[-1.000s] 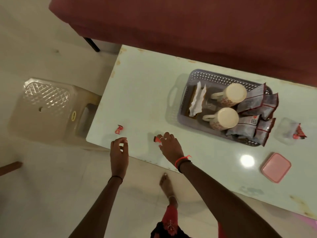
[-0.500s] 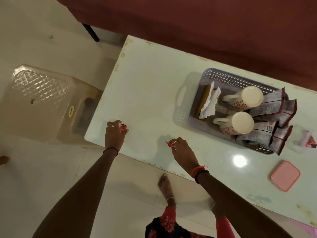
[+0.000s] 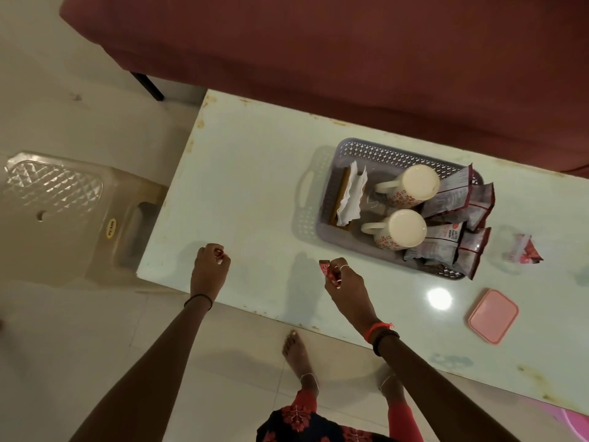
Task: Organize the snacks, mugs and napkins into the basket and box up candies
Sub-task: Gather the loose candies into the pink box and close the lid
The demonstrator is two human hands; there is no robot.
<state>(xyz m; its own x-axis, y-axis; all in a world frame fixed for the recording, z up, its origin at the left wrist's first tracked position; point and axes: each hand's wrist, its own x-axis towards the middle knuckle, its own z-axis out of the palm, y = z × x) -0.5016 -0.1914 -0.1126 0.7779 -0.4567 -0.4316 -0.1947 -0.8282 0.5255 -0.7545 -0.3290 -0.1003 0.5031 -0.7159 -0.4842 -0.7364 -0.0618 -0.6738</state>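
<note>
My left hand point(image 3: 208, 269) is closed around a small red candy point(image 3: 219, 253) near the table's left front corner. My right hand point(image 3: 345, 283) pinches another red wrapped candy point(image 3: 325, 268) just above the tabletop. The grey perforated basket point(image 3: 325, 199) stands further back and holds two cream mugs point(image 3: 411, 185) point(image 3: 403, 229), folded white napkins point(image 3: 352, 194) and several snack packets point(image 3: 459, 215). To the right of the basket a clear box point(image 3: 513, 247) holds red candies point(image 3: 529, 252). Its pink lid point(image 3: 492, 315) lies flat near the front edge.
The white table point(image 3: 255, 173) ends at its left edge by my left hand. A translucent plastic stool point(image 3: 63, 205) stands on the floor to the left. A dark red sofa point(image 3: 350, 52) runs behind the table. My bare feet point(image 3: 298, 352) are under the front edge.
My left hand reached the loose red candy at the left corner and closed on it. My right hand lifted its candy off the table.
</note>
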